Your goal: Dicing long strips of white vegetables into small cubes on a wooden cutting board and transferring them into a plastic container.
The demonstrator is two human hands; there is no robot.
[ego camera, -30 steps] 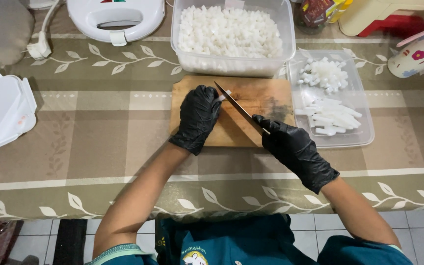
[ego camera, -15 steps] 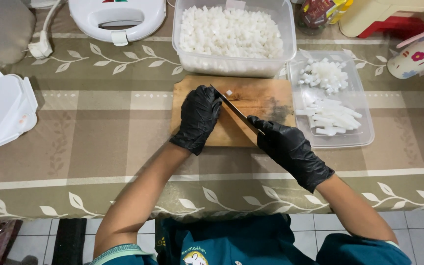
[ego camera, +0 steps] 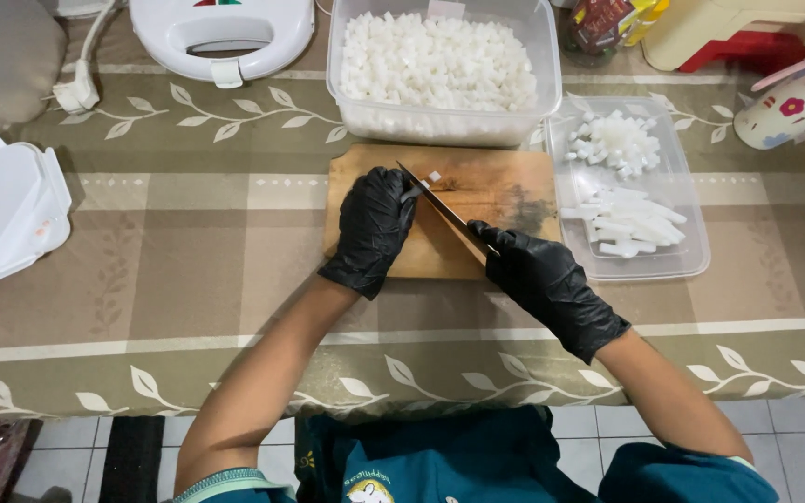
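The desk [ego camera: 188, 233] carries a tan cloth printed with leaf bands, and nearly everything sits toward its far edge. Largest there is a clear tub [ego camera: 440, 70] heaped with small white cubes; to its left a white hinged appliance [ego camera: 221, 33], and at the left margin a white lidded container [ego camera: 2, 210]. Right of the tub lies a shallow clear tray [ego camera: 691, 261] holding a loose pile of cubes and a row of white strips [ego camera: 631, 219].

Just in front of the tub is the wooden cutting board [ego camera: 477, 186], its long axis running left to right. The left hand [ego camera: 375, 228], in a black glove, is curled flat on the board's left part, fingers pressing down on a small white piece [ego camera: 433, 176] that peeks out at the fingertips. The right hand [ego camera: 538, 279], also gloved, is closed around the handle of a knife [ego camera: 444, 212] — the blade slants from that hand up and to the left, its tip right beside the left fingertips. The piece lies under the left hand, which is the nearer one.
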